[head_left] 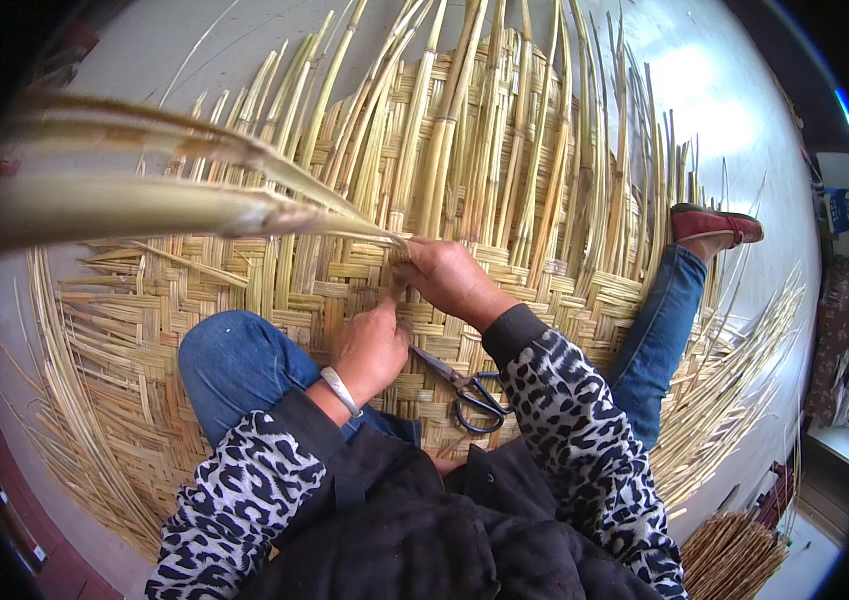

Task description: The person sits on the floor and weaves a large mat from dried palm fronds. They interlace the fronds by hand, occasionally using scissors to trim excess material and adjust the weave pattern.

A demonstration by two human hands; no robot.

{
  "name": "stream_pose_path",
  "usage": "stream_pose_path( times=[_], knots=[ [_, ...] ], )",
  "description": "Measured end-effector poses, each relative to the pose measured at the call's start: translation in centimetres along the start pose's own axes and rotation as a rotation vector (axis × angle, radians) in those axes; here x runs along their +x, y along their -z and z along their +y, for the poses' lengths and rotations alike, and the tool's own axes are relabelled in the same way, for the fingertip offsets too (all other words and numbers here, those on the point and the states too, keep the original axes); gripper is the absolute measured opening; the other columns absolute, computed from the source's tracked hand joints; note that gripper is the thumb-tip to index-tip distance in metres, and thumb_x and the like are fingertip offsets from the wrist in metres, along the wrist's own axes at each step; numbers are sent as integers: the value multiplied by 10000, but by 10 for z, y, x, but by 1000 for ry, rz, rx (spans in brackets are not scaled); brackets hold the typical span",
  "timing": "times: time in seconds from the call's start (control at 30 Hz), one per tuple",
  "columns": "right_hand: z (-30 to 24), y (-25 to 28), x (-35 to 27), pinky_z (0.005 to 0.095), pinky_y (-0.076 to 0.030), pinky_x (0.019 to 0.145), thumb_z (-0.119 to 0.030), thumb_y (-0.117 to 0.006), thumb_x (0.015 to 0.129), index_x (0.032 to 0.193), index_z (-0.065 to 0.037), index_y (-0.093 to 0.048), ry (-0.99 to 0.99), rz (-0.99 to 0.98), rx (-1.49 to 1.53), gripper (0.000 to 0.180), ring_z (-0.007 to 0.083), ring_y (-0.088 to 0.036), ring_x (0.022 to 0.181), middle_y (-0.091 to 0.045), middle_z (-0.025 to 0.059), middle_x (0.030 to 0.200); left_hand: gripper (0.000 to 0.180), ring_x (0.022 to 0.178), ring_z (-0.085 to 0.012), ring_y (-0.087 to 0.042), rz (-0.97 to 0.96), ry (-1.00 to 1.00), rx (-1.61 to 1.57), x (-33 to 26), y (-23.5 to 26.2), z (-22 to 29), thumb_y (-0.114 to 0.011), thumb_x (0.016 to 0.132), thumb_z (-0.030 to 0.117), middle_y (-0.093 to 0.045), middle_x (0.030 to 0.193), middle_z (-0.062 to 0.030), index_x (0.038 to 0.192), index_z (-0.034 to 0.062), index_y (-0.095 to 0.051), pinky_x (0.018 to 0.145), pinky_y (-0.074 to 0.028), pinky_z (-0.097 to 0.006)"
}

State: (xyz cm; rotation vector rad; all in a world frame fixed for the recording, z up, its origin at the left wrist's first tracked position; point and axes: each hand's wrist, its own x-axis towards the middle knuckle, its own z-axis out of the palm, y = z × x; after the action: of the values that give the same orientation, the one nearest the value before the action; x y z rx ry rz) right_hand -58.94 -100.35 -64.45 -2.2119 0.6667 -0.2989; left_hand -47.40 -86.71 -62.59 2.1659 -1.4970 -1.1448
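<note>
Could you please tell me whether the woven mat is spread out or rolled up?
Spread out: the woven mat lies wide across the floor beneath the person's legs.

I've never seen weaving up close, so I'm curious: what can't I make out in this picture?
All in the head view:
- Part of the split cane inside the right hand: hidden by its fingers.
- The cane's surface detail at the left: blurred.
- Part of the woven mat: covered by the dark clothing.
- The brown stalk bundle's lower part: cut off by the lower edge.
</note>
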Motion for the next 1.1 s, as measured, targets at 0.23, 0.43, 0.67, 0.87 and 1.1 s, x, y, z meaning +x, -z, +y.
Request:
stream_pose_path(
  times=[0.23, 0.43, 0.67, 0.87, 1.1],
  knots=[
    [9, -6, -4, 367, -558, 749, -122, -680, 876, 975, -20, -706, -203, -22, 126, 145, 306, -695, 841, -676, 160, 913, 375, 782, -455, -656, 87, 4, -44, 13, -9, -10, -531, 868, 170, -671, 818, -268, 1217, 37, -491, 720, -494, -575],
    [11, -8, -6, 385, -542, 761, -163, -709, 855, 956, -25, -730, -295, 15, -8, 172, 323, -667, 870, -642, 149, 969, 376, 873, -471, -638, 113, -1, -234, 22, -11, -12, -542, 861, 156, -658, 928, -303, 1200, 3, -484, 781, -485, -562],
    [7, -1, 3, 425, -522, 734, -329, -713, 837, 858, -23, -711, -217, -14, -40, 306, 365, -641, 799, -645, 184, 920, 331, 736, -316, -632, 219, 65, -232, 25, -13, -12, -598, 875, 110, -629, 787, -160, 1189, 25, -541, 690, -493, -414],
    [13, 21, 18, 325, -523, 697, -240, -758, 859, 951, 16, -696, -426, 12, 518, 279, 186, -646, 725, -701, 120, 824, 350, 905, -465, -626, 207, 30, -395, 26, -14, -14, -560, 854, 83, -660, 970, -269, 1195, 29, -510, 790, -491, -526],
    [16, 26, 36, 339, -534, 627, -227, -724, 874, 982, 36, -668, -531, -9, 175, 289, 175, -652, 682, -678, 104, 788, 376, 934, -457, -628, 212, 67, -436, 26, -16, -13, -564, 857, 78, -661, 974, -260, 1225, 30, -507, 810, -494, -507]
  ],
)
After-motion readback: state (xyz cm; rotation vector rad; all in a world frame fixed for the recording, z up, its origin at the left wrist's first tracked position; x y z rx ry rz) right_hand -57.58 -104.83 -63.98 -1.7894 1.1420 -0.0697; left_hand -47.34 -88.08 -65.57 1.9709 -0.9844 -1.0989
